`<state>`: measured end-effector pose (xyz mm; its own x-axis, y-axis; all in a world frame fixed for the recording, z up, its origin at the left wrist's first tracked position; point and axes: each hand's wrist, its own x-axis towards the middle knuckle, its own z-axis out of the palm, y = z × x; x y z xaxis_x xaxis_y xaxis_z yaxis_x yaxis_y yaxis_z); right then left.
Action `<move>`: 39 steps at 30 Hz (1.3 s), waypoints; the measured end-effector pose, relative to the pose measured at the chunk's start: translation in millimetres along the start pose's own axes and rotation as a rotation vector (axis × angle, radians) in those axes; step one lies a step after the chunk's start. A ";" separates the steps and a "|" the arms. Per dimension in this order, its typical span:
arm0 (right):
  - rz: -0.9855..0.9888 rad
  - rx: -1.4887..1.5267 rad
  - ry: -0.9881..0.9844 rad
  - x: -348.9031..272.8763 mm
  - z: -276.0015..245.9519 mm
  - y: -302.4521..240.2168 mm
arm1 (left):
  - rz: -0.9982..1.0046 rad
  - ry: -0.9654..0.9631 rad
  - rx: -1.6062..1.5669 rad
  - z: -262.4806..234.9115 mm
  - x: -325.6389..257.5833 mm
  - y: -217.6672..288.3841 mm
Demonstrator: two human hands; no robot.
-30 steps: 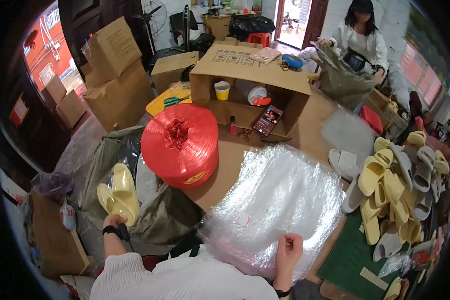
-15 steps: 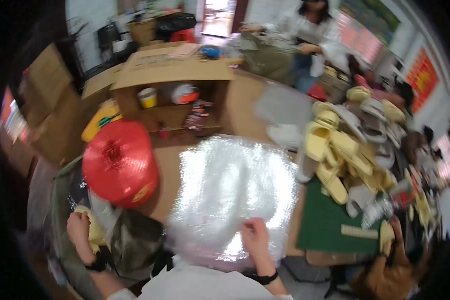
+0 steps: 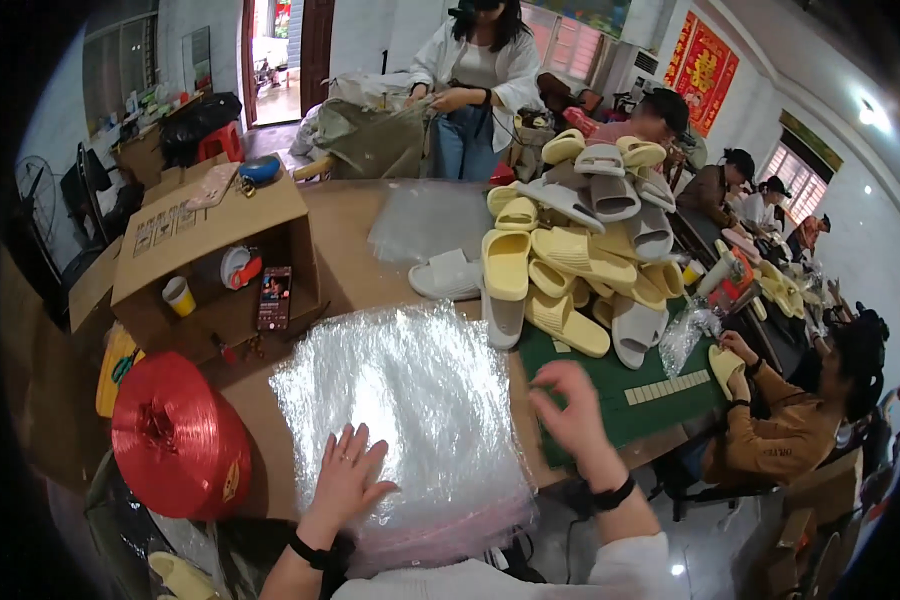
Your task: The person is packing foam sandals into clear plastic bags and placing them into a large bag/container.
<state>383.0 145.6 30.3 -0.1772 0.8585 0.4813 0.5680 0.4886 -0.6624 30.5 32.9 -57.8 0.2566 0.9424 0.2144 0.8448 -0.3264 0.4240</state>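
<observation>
Left hand (image 3: pixel 346 474): lay spread wide on clear plastic bags (image 3: pixel 415 395). Right hand (image 3: pixel 572 412): hovered, fingers loosely parted, near the slipper pile (image 3: pixel 582 256). Red twine roll (image 3: pixel 178 436): sat left.

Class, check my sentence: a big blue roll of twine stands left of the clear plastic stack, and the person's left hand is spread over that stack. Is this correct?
The colour is wrong: the head view shows a big red roll of twine, standing left of the clear plastic stack, with the person's left hand spread over that stack.
</observation>
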 end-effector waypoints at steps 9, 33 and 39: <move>-0.077 -0.751 0.330 201.1 -66.4 74.9 | -0.043 0.058 -0.118 11.5 -3.2 -1.3; -0.045 -1.119 0.154 115.9 -74.0 124.5 | -0.037 0.087 -0.105 18.8 -5.9 -6.8; 0.043 -1.013 0.141 34.9 -86.7 100.0 | -0.059 0.059 -0.138 12.2 -0.4 -1.6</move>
<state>503.3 210.9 30.6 -0.0819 0.8142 0.5748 0.9956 0.0406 0.0845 34.8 34.0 -69.3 0.1774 0.9556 0.2353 0.7842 -0.2817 0.5529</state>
